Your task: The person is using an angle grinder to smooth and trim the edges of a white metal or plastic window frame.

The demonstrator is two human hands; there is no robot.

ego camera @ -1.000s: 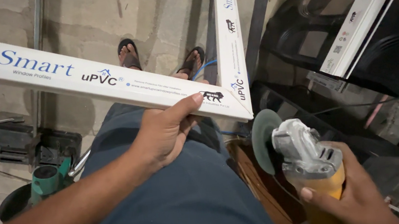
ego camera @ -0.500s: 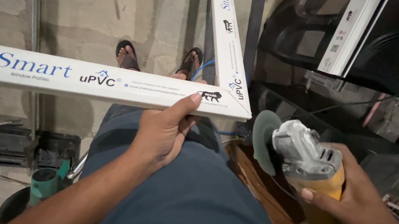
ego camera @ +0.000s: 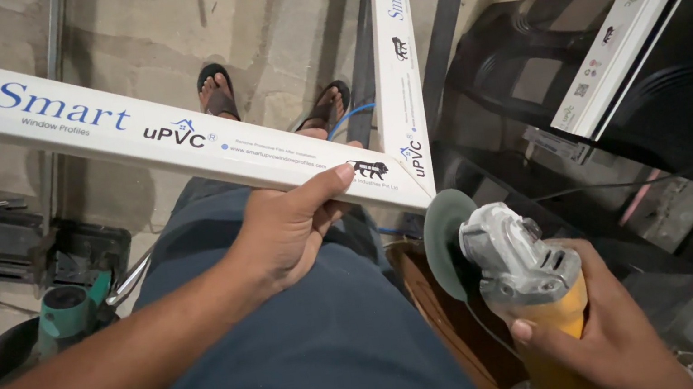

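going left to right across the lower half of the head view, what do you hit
green power tool on the floor → left hand gripping the white window frame near its corner → grey grinding disc → angle grinder held in the right hand

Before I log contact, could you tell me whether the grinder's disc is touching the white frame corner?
Apart. The head view shows a dark gap between the grinder disc and the white frame corner above it.
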